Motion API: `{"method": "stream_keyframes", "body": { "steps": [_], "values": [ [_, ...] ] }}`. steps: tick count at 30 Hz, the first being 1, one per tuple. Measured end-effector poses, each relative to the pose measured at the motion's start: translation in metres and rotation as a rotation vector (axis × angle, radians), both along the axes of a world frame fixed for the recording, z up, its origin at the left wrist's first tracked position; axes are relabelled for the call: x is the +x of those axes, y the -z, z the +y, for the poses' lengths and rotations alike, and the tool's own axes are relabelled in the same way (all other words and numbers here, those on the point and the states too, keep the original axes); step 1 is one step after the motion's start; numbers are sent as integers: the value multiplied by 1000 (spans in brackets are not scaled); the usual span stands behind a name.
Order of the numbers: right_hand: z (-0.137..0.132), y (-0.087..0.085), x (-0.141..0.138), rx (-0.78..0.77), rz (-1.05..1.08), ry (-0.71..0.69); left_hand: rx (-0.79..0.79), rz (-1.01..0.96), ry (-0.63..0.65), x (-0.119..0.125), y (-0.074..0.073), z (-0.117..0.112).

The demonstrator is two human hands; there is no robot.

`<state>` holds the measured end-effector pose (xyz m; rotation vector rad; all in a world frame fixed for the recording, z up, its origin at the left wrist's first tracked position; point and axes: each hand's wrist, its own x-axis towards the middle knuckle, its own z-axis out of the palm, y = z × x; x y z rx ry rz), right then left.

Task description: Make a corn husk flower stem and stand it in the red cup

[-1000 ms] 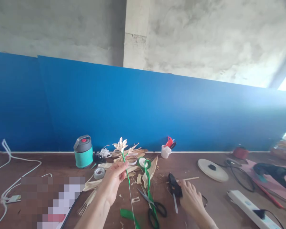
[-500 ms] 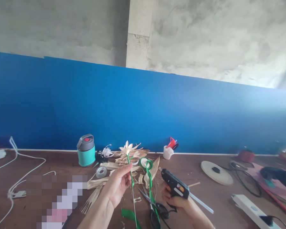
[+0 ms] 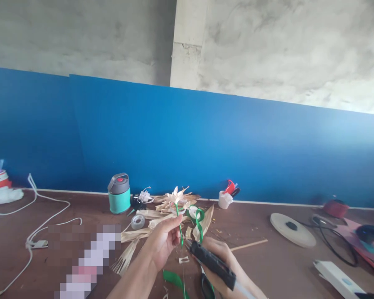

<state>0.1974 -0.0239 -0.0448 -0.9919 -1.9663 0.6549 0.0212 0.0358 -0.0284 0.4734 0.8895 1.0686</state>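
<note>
My left hand [image 3: 165, 241] pinches the green-wrapped stem of a pale husk flower [image 3: 176, 195], which stands upright with a thin bare wire running down below. My right hand [image 3: 220, 259] is wrapped round a black glue gun [image 3: 213, 263], its nozzle close to the lower end of the green wrapping; whether it touches I cannot tell. A clear glue stick [image 3: 244, 290] sticks out of the gun's back. Scissors [image 3: 207, 286] lie partly hidden under the right hand. Behind the hands is green tape [image 3: 199, 220] in a loose curl, and a green strip [image 3: 173, 277] lies nearer.
Dry husks [image 3: 143, 214] are spread beyond the left hand, near a clear tape roll [image 3: 138, 221] and a teal container [image 3: 119, 197]. A white cup [image 3: 225, 200] holds pens. To the right lie a round lid [image 3: 291, 232], a power strip [image 3: 338, 278] and cables.
My right hand has brought the glue gun left to the stem and turned it, covering part of the scissors. The left hand keeps its pinch on the flower. The view has shifted slightly left.
</note>
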Motion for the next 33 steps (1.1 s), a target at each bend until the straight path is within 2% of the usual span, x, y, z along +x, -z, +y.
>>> {"method": "stream_keyframes", "body": {
  "steps": [3, 7, 16, 28, 33],
  "values": [
    [8, -4, -2, 64, -48, -58, 26, 21, 23, 1, 2, -1],
    [17, 1, 1, 129, -102, -80, 78, 43, 58, 1, 6, -1],
    [19, 3, 3, 197, -179, -83, 46, 18, 89, 0, 5, -3],
    [18, 7, 7, 178, -244, -64, -10, -19, 150, 2, 3, -9],
    [16, 11, 12, 179, -207, -40, 1, -5, 114, 1, 4, -7]
  ]
}}
